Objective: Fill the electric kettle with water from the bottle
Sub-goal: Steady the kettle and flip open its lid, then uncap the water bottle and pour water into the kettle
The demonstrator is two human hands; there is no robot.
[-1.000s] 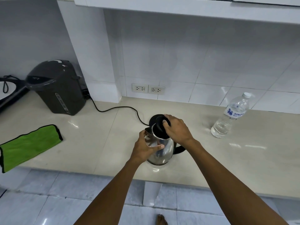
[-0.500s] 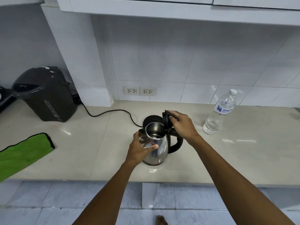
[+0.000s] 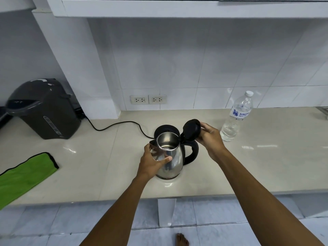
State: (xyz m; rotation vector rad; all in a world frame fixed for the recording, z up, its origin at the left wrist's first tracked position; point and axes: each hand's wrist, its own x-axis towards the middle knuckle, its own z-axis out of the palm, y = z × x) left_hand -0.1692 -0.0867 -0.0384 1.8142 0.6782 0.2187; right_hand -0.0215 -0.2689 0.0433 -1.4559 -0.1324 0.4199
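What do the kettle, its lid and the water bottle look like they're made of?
Kettle: likely polished stainless steel; its body mirrors the hand. Lid and handle: matte black, probably plastic. Bottle: clear thin plastic, see-through, with a white cap.

Shiny polished-metal kettle (image 3: 171, 157) with matt black plastic lid (image 3: 191, 129), clear plastic bottle (image 3: 236, 119), glossy stone-like counter (image 3: 106, 166)

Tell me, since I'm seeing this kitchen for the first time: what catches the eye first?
The shiny steel kettle at the counter's centre, its black lid swung open by the right hand while the left hand grips its body. To its right stands a capped water bottle; at the far left lies a bright green cloth.
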